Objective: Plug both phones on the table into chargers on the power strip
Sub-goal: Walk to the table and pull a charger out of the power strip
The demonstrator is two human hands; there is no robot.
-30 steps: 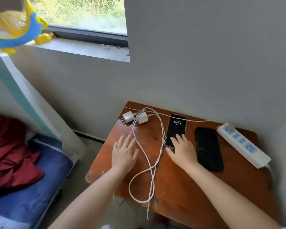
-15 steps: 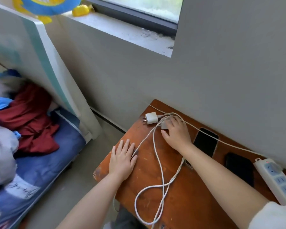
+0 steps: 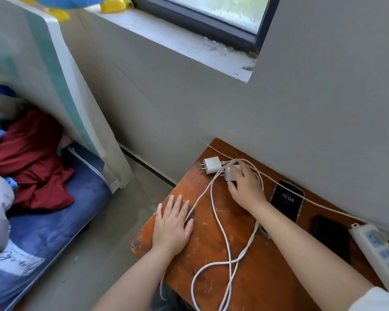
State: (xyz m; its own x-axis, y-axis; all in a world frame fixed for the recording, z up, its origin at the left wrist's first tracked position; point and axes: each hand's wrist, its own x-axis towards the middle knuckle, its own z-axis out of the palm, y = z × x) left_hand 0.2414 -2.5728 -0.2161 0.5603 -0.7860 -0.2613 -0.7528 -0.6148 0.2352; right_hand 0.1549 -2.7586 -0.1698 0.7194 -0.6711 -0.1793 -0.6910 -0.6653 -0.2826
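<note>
- Nearest to me, the looped white charging cables (image 3: 225, 250) trail across the scratched reddish-brown wooden table (image 3: 267, 279) and hang over its near edge.
- My left hand (image 3: 172, 225) lies flat on the table near its left edge, fingers straight and spread, gripping nothing; one cable strand passes just beside its fingertips.
- At the far right, the long white power strip with blue sockets (image 3: 378, 254) lies on the table along the wall, with no charger in the sockets I can see.
- Just left of it lies the black phone with a dark screen (image 3: 330, 236), flat on the table.
- Next along, the dark phone with a lit screen reading 10:08 (image 3: 286, 199) lies flat too, partly hidden by my right forearm.
- Farther back, my right hand (image 3: 245, 187) reaches to the far-left corner, fingers curled over a small white charger cube (image 3: 230, 173), gripping it.
- Touching that cube, a second white charger cube with two metal prongs (image 3: 212, 164) rests on the table, prongs pointing left.
- Beyond stands the grey wall (image 3: 301, 113).
</note>
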